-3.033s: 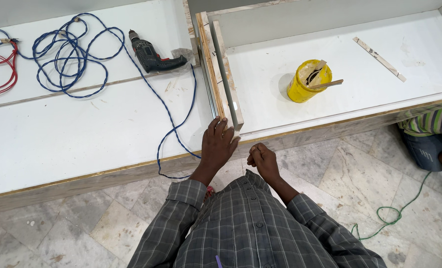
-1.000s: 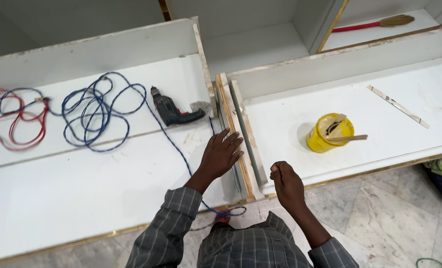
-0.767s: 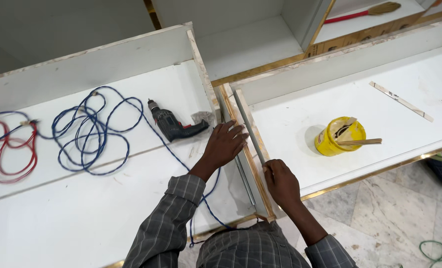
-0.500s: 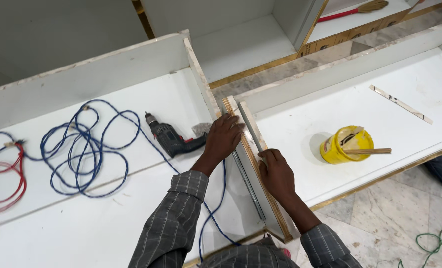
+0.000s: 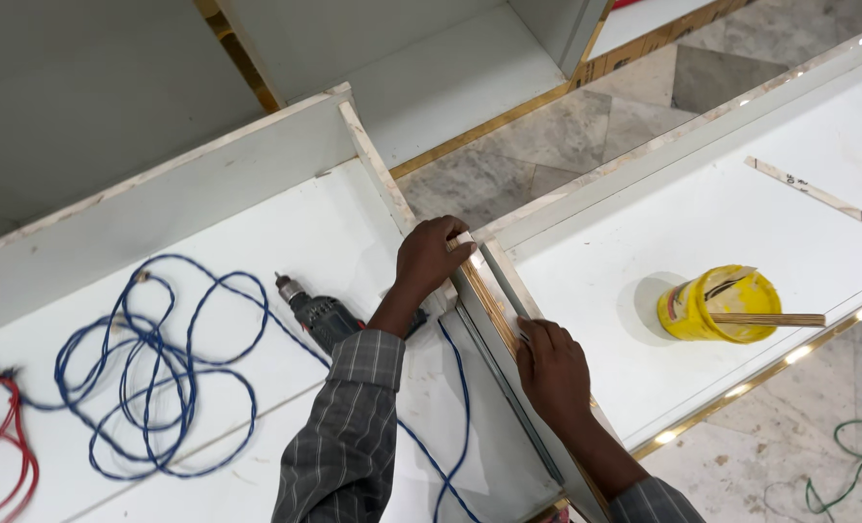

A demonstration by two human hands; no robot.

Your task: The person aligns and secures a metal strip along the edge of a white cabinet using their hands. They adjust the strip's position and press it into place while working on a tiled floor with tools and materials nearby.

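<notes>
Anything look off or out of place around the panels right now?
Nothing is spilled or broken. The blue cable lies in a loose tangle across the white panel, with the power drill on its side. The open yellow tub has a wooden stick across its rim. Left hand and right hand rest on the upright plywood edge.

You are in a carpentry or furniture-fitting site, set up in a room with a polished marble floor [image 5: 586,126]. White laminated cabinet carcasses [image 5: 286,232] with raw plywood edges lie flat on that floor. A power drill [image 5: 323,315] with a coiled blue cable [image 5: 160,368], a yellow glue tub [image 5: 717,302] with a stick across it and a loose strip of edging [image 5: 814,192] lie inside them.
</notes>
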